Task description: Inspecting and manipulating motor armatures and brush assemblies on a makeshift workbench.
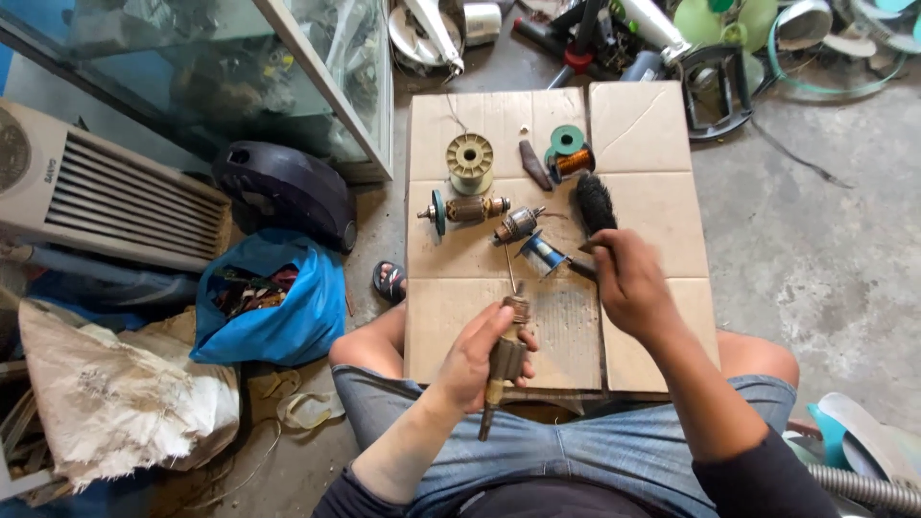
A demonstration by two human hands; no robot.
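Note:
My left hand [475, 360] grips a brown motor armature [505, 364] by its core, shaft pointing up and down over my lap. My right hand [628, 283] holds the handle of a black round brush [594, 203] that rests on the cardboard sheet [652, 134]. On the cardboard lie two more armatures [467, 209] [518, 225], a pale wire spool [470, 161], a green spool of copper wire [570, 153], a small blue spool [543, 253] and a dark brown piece [534, 165].
A blue bag [278, 297] of scrap and a black housing [283, 192] sit to the left, beside a glass cabinet [288, 86] and a white appliance [106, 192]. Fan parts [720, 29] lie beyond the cardboard. Bare concrete floor [815, 240] lies to the right.

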